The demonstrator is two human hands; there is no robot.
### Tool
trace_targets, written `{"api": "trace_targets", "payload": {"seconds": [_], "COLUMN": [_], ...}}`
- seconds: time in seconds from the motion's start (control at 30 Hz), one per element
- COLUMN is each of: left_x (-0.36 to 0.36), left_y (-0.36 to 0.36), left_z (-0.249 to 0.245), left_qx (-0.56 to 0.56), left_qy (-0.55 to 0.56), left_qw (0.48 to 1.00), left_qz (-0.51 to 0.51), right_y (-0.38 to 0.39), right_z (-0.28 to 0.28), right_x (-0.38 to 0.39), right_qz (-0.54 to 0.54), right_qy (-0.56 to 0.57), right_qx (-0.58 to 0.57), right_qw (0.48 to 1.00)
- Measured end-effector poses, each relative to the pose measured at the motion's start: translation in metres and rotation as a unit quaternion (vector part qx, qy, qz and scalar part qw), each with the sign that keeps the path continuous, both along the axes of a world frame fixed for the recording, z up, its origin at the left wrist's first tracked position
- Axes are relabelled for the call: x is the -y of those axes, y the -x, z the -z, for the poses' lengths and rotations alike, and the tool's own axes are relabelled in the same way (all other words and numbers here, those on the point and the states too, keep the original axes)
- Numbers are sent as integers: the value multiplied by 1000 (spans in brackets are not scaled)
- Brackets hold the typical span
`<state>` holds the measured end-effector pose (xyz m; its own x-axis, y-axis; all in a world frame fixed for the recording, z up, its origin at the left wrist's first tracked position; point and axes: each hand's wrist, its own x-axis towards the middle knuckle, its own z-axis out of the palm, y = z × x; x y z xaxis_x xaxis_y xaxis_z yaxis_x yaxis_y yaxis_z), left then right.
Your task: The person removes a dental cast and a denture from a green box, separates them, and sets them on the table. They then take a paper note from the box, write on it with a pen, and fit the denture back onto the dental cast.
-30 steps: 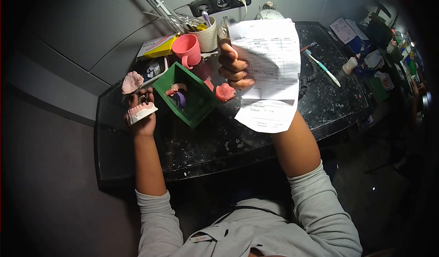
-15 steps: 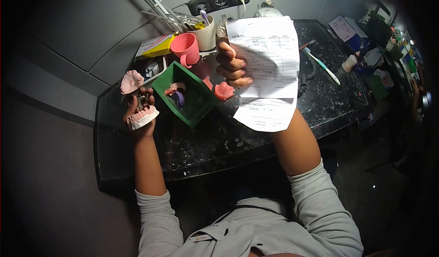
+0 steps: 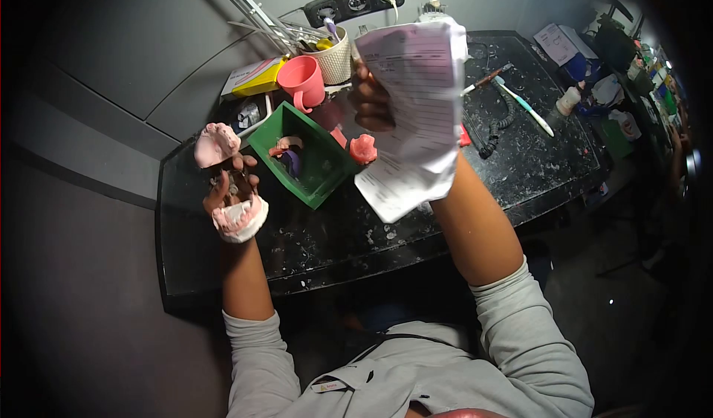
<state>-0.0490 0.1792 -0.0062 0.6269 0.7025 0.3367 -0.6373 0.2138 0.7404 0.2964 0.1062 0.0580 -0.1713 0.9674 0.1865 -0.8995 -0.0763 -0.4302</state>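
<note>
My left hand (image 3: 236,179) is closed around the metal middle of a dental articulator. Its jaws are spread apart: a pink plaster cast (image 3: 215,145) sits on top, and a white cast with a pink gum arch (image 3: 242,219) is below. High over the bench, my right hand (image 3: 373,102) grips the left edge of a creased paper form (image 3: 417,102) with printed lines. The writing is too blurred to read. Between the hands stands a green box (image 3: 318,184) with a pinkish dental piece (image 3: 288,144) and a purple piece (image 3: 291,165) inside.
A pink lump (image 3: 363,149) lies right of the box. Behind stand a pink mug (image 3: 300,78), a white tool cup (image 3: 334,65) and a yellow-white carton (image 3: 255,78). A toothbrush (image 3: 526,108) and a dark coiled cord (image 3: 499,123) lie on the black bench (image 3: 356,228).
The paper has shifted slightly left and tilted, now shaded and more creased. My left hand has turned the articulator, so the lower cast shows more of its arch.
</note>
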Motion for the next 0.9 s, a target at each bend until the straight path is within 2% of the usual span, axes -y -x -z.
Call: {"api": "trace_targets", "payload": {"seconds": [0.03, 0.1, 0.17, 0.2, 0.23, 0.27, 0.3, 0.33, 0.37, 0.4, 0.43, 0.5, 0.57, 0.63, 0.67, 0.7, 0.77, 0.8, 0.83, 0.9], "left_x": [2, 6, 53, 46, 61, 65, 67, 65, 65, 65, 64, 57, 59, 63, 58, 58, 56, 47, 54, 36], "left_y": [3, 7, -47, -45, -59, -62, -63, -64, -64, -58, -53, -48, -55, -59, -61, -59, -50, -38, -45, -31], "left_z": [3, 10, -30, -28, -29, -26, -24, -22, -12, -4, 4, 21, 15, -3, -12, -10, 0, 2, -1, 18], "left_qx": [-1, -16, 3, -41, -17, -14, -10, -5, 45, 50, 54, 80, 106, 74, 77, 79, 126, 95, 180, 241], "left_qy": [-1, 41, 20, 28, -14, -4, 5, 30, 16, 26, 36, 34, 32, 88, 61, 62, 169, 94, 166, 175], "left_qw": [1000, 993, 997, 987, 997, 995, 993, 985, 985, 985, 986, 985, 983, 986, 982, 981, 975, 990, 968, 955], "left_qz": [-1, 110, 79, 153, 74, 95, 116, 169, 169, 161, 153, 148, 144, 123, 162, 164, 63, 48, 46, 0], "right_y": [8, 8, 15, 21, 29, 41, 40, 47, 53, 54, 57, 64, 74, 83, 88, 86, 85, 77, 76, 77], "right_z": [5, 22, 13, 12, 11, -8, -4, -3, -2, -1, 5, 21, 19, 27, 29, 33, 28, 23, 20, 18], "right_x": [-3, -18, -8, -9, -9, 5, 1, -5, -8, -3, -7, -16, -6, -11, -13, -9, -4, 0, 3, 7], "right_qz": [116, 130, 133, 263, 383, 355, 382, 396, 410, 408, 408, 423, 411, 393, 386, 361, 351, 234, 187, 98], "right_qy": [5, -53, -50, -10, 31, 67, 43, 48, 53, 48, 48, -66, -60, -72, -80, -87, -172, -181, -170, -179], "right_qx": [28, 0, 8, 142, 271, 190, 246, 232, 218, 274, 276, 290, 327, 340, 328, 381, 450, 493, 481, 442], "right_qw": [993, 990, 990, 954, 883, 913, 890, 887, 884, 869, 869, 856, 849, 851, 859, 847, 803, 818, 840, 873]}}
